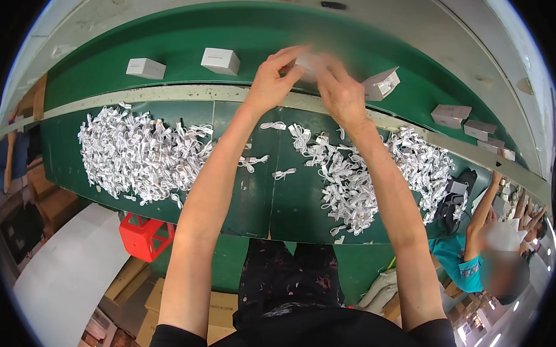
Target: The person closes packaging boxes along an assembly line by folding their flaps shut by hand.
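Both arms reach forward over the green conveyor belt (173, 32). Between my hands is a small white box (307, 65), blurred by motion. My left hand (275, 78) is closed on its left side, thumb and fingers around it. My right hand (342, 93) is closed at its right side, the fingertips smeared. Just right of that hand, a white box with a raised flap (381, 85) stands on the belt. On the bench beneath my arms lie a left heap of bundled white cables (141, 156) and a right heap of bundled white cables (351, 185), with several loose bundles between.
Closed white boxes (221, 60) sit on the belt to the left, and more boxes (450, 115) to the right. A pale rail (170, 91) divides belt from bench. Black items (453, 195) lie at the bench's right end. A red stool (142, 236) stands below; a co-worker (461, 262) is at right.
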A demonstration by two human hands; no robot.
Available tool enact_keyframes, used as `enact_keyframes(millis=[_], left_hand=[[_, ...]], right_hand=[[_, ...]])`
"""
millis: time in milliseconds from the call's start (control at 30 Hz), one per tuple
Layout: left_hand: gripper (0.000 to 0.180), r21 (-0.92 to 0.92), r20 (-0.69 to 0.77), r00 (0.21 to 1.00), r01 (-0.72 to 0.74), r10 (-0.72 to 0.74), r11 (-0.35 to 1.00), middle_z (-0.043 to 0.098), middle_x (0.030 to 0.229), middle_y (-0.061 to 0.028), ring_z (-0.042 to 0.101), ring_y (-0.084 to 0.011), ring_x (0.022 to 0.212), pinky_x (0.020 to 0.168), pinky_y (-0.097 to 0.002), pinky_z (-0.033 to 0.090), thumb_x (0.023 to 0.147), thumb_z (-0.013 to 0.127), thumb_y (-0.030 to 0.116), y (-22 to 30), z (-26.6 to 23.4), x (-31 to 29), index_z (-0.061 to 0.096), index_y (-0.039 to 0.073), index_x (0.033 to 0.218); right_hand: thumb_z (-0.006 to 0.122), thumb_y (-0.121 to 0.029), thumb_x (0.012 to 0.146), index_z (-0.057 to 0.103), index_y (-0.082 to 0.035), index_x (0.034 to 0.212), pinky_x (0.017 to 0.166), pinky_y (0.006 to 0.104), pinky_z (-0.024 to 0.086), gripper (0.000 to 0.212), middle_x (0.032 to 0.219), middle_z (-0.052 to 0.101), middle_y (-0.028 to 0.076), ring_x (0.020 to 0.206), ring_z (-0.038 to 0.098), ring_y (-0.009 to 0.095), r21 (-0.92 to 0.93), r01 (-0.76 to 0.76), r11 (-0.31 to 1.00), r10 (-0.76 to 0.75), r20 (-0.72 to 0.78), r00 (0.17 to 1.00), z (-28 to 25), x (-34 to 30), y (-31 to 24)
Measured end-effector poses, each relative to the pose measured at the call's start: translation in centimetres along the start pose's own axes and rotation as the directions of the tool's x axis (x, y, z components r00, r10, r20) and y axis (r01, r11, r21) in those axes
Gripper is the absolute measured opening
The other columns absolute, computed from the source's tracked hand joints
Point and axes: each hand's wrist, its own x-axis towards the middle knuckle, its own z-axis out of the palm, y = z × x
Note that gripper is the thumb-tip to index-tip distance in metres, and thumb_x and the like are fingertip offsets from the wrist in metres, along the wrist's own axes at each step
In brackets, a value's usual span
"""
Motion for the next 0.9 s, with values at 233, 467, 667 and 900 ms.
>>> enact_keyframes(millis=[233, 467, 667, 900], left_hand=[[0.043, -0.195, -0.033, 0.999, 0.016, -0.023, 0.981, 0.065, 0.150, -0.0056, 0.063, -0.0132, 0.116, 0.101, -0.0290, 0.054, 0.105, 0.069, 0.009, -0.5, -1.1, -0.1, 0.069, 0.012, 0.147], [0.039, -0.213, -0.148, 0.985, 0.060, -0.093, 0.975, 0.066, 0.146, -0.0044, 0.061, -0.0098, 0.099, 0.088, -0.0229, 0.052, 0.103, 0.068, 0.005, -0.2, 0.7, 0.0, 0.072, 0.010, 0.142], [0.042, 0.421, -0.403, 0.849, -0.158, 0.341, 0.893, 0.065, 0.141, -0.0131, 0.062, -0.0286, 0.116, 0.091, -0.0380, 0.055, 0.095, 0.072, 0.003, 3.3, 1.6, -2.5, 0.072, 0.008, 0.137], [0.034, -0.326, -0.184, 0.971, 0.086, -0.152, 0.942, 0.066, 0.137, -0.0104, 0.064, -0.0124, 0.097, 0.088, -0.0307, 0.055, 0.109, 0.064, 0.018, 3.8, 13.2, -0.8, 0.071, 0.005, 0.140]], right_hand=[[0.075, -0.004, 0.087, 0.068, -0.017, 0.143, 0.067, 0.0392, 0.064, 0.058, 0.147, 0.064, 0.008, 0.090, 0.075, 0.025, -0.047, 0.081, 0.996, -0.081, -0.001, 0.997, 1.0, 0.1, -0.5], [0.071, 0.004, 0.077, 0.058, -0.018, 0.153, 0.070, 0.0410, 0.065, 0.080, 0.163, 0.050, 0.009, 0.094, 0.072, 0.030, -0.072, 0.021, 0.997, -0.014, 0.095, 0.995, 0.3, -0.1, -1.7], [0.067, 0.008, 0.080, 0.076, -0.010, 0.123, 0.072, 0.0397, 0.061, 0.048, 0.114, 0.071, 0.011, 0.089, 0.072, 0.026, 0.015, -0.016, 1.000, 0.019, -0.285, 0.958, -7.1, -0.3, -2.4], [0.073, -0.017, 0.104, 0.074, 0.000, 0.130, 0.079, 0.0299, 0.055, 0.030, 0.121, 0.075, 0.003, 0.092, 0.067, 0.014, 0.665, -0.678, 0.313, 0.656, 0.365, 0.661, -8.2, -2.7, 10.0]])
